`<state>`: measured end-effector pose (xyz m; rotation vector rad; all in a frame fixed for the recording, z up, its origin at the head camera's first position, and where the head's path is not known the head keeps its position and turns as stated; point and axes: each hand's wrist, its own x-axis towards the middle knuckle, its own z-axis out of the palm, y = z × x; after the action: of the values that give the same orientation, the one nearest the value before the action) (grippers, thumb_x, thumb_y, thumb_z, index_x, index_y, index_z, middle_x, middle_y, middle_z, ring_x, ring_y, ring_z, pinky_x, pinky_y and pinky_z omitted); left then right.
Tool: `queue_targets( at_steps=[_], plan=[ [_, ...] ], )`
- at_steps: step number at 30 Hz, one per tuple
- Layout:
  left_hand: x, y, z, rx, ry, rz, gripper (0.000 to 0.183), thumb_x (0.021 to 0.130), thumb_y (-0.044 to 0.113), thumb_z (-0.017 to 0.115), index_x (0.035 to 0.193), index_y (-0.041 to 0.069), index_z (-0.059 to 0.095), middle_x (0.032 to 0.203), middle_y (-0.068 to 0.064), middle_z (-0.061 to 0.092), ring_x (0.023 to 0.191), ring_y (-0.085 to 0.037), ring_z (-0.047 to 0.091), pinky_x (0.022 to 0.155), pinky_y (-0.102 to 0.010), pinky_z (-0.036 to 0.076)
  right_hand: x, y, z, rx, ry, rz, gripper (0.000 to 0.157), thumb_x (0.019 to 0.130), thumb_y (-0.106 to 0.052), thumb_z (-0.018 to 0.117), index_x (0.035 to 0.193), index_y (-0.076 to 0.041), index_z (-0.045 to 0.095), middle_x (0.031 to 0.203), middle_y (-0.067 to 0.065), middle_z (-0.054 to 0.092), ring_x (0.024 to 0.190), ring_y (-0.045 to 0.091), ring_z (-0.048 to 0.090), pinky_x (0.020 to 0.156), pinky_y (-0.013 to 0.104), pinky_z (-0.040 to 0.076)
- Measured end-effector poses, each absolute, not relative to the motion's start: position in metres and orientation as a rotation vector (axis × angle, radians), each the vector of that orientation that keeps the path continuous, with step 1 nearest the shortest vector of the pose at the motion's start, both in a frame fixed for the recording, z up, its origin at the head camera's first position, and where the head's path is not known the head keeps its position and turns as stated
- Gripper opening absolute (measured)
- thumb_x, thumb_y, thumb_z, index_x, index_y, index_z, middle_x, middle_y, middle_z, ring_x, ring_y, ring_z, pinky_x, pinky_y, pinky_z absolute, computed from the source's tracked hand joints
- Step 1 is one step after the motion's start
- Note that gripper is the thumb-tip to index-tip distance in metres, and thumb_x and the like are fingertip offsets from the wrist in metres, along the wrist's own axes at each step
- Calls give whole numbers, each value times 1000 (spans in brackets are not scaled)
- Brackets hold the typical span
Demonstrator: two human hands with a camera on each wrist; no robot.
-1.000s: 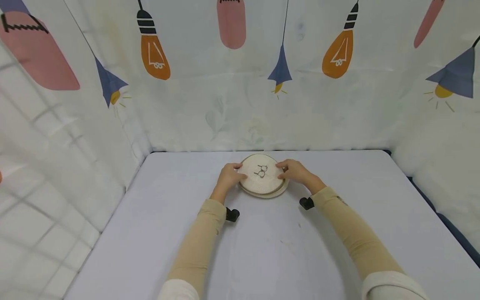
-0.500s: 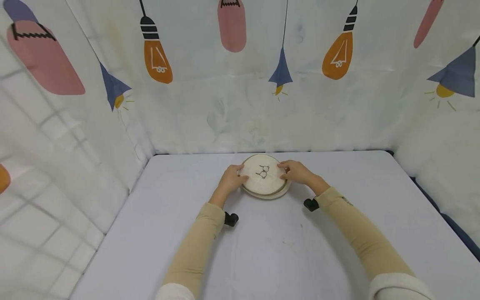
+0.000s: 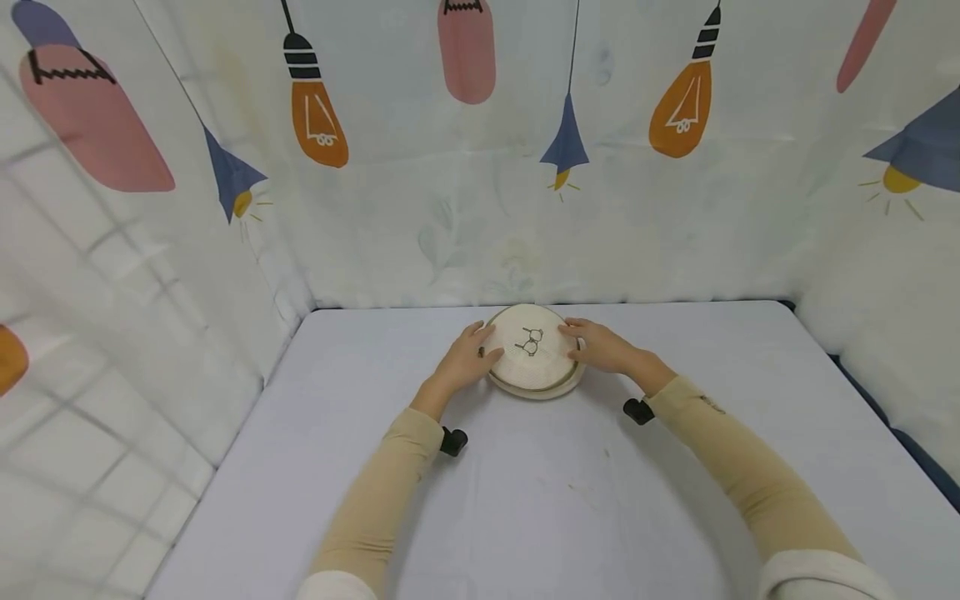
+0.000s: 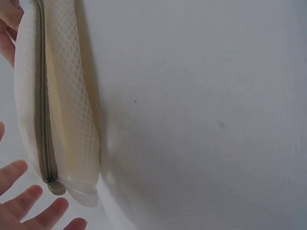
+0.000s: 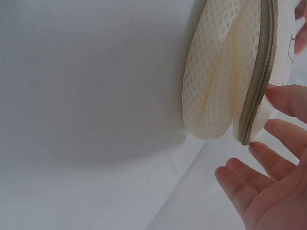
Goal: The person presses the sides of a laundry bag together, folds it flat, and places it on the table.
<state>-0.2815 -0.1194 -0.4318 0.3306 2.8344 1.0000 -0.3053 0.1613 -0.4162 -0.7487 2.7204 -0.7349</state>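
Note:
A round cream mesh laundry bag [image 3: 536, 371] lies near the table's far edge, with a dark line drawing on its top. A brown-olive zipper [image 4: 42, 105] runs round its side, its pull tab [image 4: 56, 188] at the end. My left hand [image 3: 461, 358] is at the bag's left side, fingers spread; in the left wrist view the fingertips stand just off the zipper end. On the other side my right hand [image 3: 609, 348] touches the rim with its thumb [image 5: 288, 99], the other fingers loosely extended beside and below the zipper. The mesh below the zipper bulges in soft folds.
A white-covered table [image 3: 555, 500] spreads out in front of me. Behind it hangs a pale cloth [image 3: 465, 208] printed with lamps and bulbs, and cloth also closes in both sides. Black wrist cameras [image 3: 453, 442] sit under the sleeves.
My left fingers have spread and come away from the bag's edge. The right hand's fingers have loosened a little at the rim. The bag stays at nearly the same place.

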Motion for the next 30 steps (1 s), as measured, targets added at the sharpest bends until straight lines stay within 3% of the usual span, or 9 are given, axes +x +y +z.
queue_targets(
  at_steps=[5,10,18,30],
  plan=[
    [-283,-116,-433,448,2903,850,61,109,39,48,162,12,32,168,-14,21,151,-40,23,117,-60,28,-300,159,-417,-817,2724,-742,63,107,-29,56,158,1,34,165,24,24,151,45,20,120,58,21],
    [-283,-108,-433,578,2915,667,64,110,46,41,164,17,25,171,-10,15,155,-37,14,113,-70,27,-300,153,-421,-855,2710,-648,72,108,-44,49,162,-2,24,169,19,14,154,44,5,121,62,15],
    [-290,-105,-431,691,2891,536,81,103,58,52,166,17,20,172,-7,8,156,-38,5,116,-71,17,-301,146,-422,-949,2745,-570,83,106,-45,54,162,2,15,170,19,7,153,48,2,121,61,9],
    [-298,-104,-437,678,2806,510,93,98,54,62,165,9,15,171,-11,4,155,-41,-1,116,-71,11,-302,141,-432,-958,2719,-425,91,105,-50,52,161,6,6,168,24,-2,153,47,-3,121,63,9]
  ],
)
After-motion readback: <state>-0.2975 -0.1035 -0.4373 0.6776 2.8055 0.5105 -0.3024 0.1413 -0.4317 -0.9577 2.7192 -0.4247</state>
